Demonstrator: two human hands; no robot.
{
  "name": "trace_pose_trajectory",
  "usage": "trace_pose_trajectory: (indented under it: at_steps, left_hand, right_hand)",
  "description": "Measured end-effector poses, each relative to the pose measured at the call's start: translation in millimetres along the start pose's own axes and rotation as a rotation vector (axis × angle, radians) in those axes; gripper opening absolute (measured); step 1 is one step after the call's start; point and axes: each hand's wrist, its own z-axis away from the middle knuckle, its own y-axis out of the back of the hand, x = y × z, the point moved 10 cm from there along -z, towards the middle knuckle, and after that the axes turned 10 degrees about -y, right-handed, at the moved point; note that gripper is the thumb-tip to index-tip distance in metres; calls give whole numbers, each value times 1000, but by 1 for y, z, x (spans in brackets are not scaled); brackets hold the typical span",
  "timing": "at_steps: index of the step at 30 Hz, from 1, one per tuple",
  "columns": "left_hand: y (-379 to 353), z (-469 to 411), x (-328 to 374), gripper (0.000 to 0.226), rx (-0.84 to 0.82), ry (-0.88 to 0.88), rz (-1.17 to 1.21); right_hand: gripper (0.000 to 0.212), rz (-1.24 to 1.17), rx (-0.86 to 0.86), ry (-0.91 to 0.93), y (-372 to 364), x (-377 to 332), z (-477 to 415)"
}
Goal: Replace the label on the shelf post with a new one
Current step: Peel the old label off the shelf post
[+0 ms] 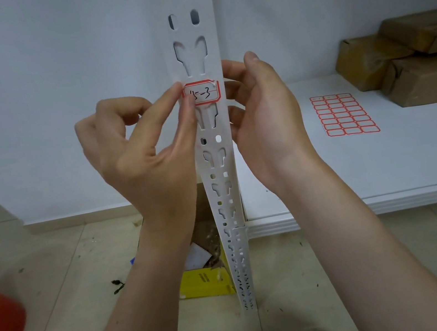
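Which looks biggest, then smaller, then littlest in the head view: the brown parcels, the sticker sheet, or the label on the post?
Largest: brown parcels.
Then: sticker sheet.
Smallest: label, though it is nearest the camera.

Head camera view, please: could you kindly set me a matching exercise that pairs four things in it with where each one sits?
Things:
1. red-bordered white handwritten label
2. sheet of blank red-bordered labels
3. brown paper-wrapped parcels
4. yellow cardboard box

Places:
A. on the tiled floor beside the white perforated metal shelf post
B. flat on the white shelf board
C. stuck on the post's front
D. stacked at the shelf board's back right

Pairs: 1-C; 2-B; 3-D; 4-A
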Motion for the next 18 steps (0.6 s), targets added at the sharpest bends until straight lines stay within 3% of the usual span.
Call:
trace_pose_trajectory:
  at_steps: [18]
  left_hand:
    - [-3,-12,0,20,-44,34,-46]
  right_hand:
    - [44,80,13,8,-3,-1,4]
